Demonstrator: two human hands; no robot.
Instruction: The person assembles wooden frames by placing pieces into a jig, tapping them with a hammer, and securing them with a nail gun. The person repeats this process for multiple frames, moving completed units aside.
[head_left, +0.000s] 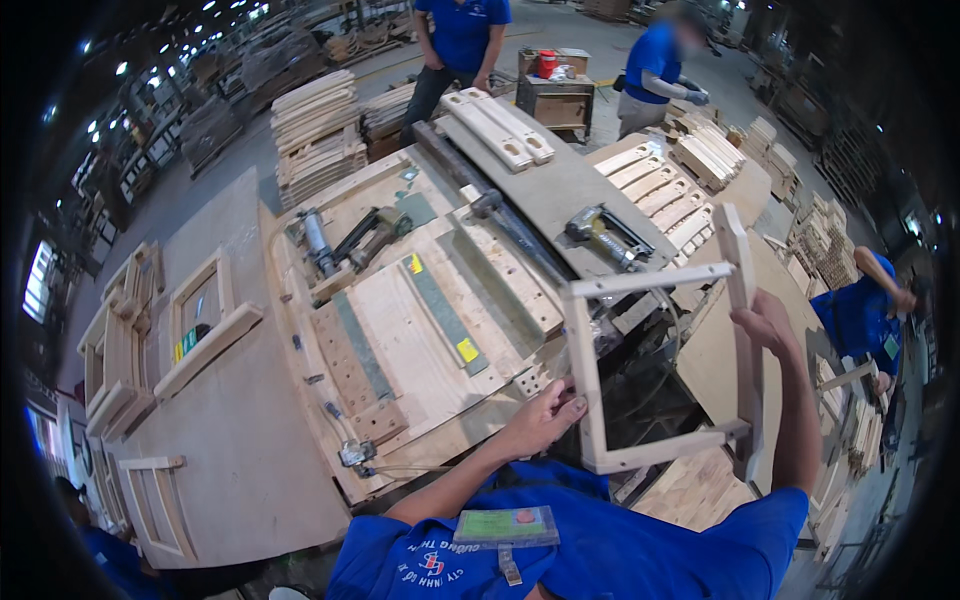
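Observation:
A pale wooden frame (pixel 588 385) is tilted up off the bench in front of me, at the right. Two short rails join its slim left bar to a thicker, longer right bar. My right hand (pixel 768 325) is closed round the thick bar on its outer side. At the slim bar, low down, my left hand (pixel 545 415) is closed, its thumb and curled fingers against the wood. Beside the left hand lies a wooden jig board (pixel 415 345) with green strips and yellow tags.
Two nail guns (pixel 375 235) (pixel 612 238) and a grey air tool (pixel 318 243) lie on the bench. A dark metal bar (pixel 500 205) crosses it. Assembled frames (pixel 205 315) rest on the left board (pixel 240 430). Slat stacks (pixel 315 130) stand behind. Co-workers (pixel 655 65) are beyond and at right.

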